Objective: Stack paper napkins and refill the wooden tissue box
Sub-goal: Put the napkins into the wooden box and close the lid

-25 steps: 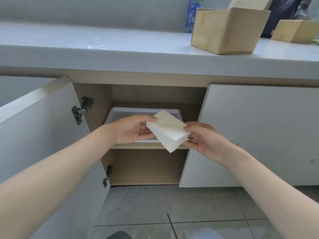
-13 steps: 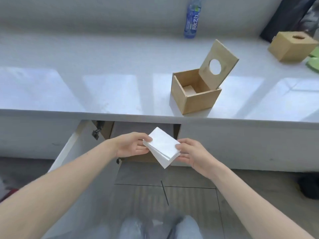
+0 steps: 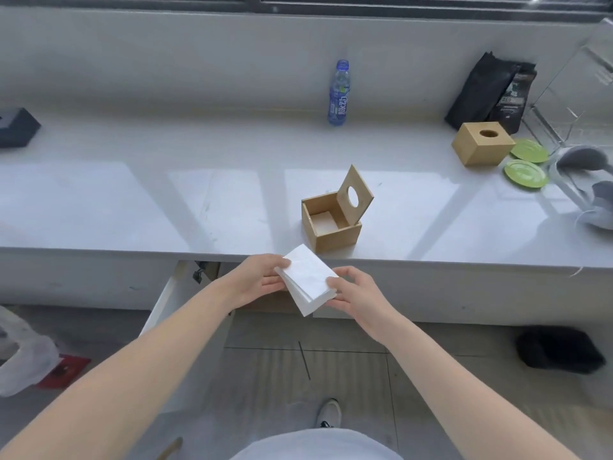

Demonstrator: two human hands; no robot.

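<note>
Both hands, left and right, grip a napkin stack just before the open wooden tissue box

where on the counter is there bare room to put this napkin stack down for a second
Widest free patch: the counter left of the open wooden box, out to the dark box at the far left. Also bare: between that wooden box and the water bottle. Crowded: the right end, with the closed wooden box, green plates and black bags.
</note>
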